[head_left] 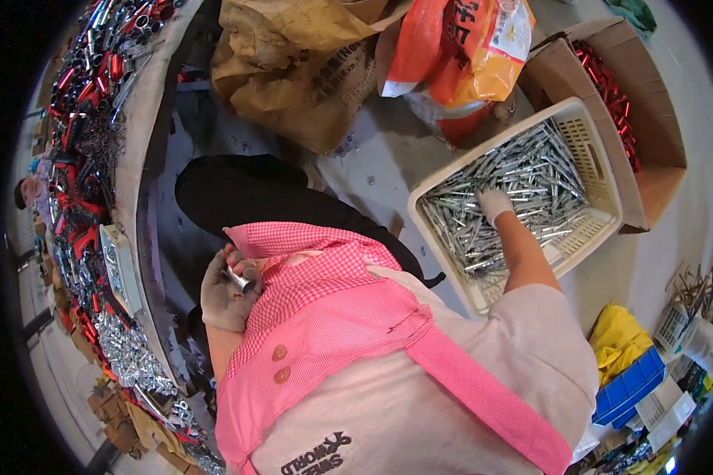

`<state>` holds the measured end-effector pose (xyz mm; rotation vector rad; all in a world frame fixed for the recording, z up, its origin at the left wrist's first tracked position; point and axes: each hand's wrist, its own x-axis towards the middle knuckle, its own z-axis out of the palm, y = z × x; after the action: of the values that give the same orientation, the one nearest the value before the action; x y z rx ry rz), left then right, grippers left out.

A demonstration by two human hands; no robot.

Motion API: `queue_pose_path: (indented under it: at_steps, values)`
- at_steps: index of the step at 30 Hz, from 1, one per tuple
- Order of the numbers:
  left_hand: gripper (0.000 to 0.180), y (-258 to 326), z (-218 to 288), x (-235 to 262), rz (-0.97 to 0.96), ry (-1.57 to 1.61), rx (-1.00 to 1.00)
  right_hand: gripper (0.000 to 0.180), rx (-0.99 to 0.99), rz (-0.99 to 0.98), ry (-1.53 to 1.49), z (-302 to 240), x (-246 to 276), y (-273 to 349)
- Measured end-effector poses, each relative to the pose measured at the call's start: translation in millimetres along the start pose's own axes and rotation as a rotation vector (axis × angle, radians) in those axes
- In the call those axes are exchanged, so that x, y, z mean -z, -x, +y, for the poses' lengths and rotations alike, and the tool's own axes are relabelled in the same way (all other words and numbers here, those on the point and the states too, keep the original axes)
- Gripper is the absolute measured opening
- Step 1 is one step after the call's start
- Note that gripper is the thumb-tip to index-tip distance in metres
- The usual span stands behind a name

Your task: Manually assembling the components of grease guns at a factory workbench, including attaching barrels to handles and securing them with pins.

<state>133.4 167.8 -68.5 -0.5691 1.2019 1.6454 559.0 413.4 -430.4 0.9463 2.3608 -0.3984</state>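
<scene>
My left hand (225, 296), in a thin grey-white glove with bare fingertips, is closed around a short shiny metal tube (239, 279) beside the pink checked apron (317, 277). To the right, my gloved right hand (496, 204) reaches into a cream plastic basket (602, 207), its fingertips down among many slim silver metal rods (531, 170). The rods lie loosely heaped in mixed directions. Whether the right fingers grip a rod cannot be made out, since the back of the hand and the heap hide them.
A cardboard box (661, 186) of red metal tubes (606, 87) stands behind the basket. Brown (293, 79) and orange-white sacks (451, 63) sit ahead. Leftward, a long workbench (154, 103) carries piled metal parts. A blue crate (632, 386) is at the lower right.
</scene>
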Motion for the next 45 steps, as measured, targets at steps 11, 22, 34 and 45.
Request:
queue_pose_path:
  at_steps: [11, 22, 34, 45]
  values:
    - [0.008, -16, 9, 3, -0.035, 0.164, 0.115, 0.023, -0.235, -0.195, 0.012, 8, -7, -42]
    - [0.011, -25, 19, 25, -0.127, 0.438, 0.174, 0.061, -0.198, -0.267, -0.367, 46, 152, 61]
    - [0.009, -52, 37, 86, -0.170, 0.658, 0.220, 0.037, 0.154, -0.166, -0.765, -133, 471, 29]
    - [0.008, -54, 54, 165, -0.184, 0.773, 0.019, 0.036, 0.477, 0.128, -0.583, -474, 678, -149]
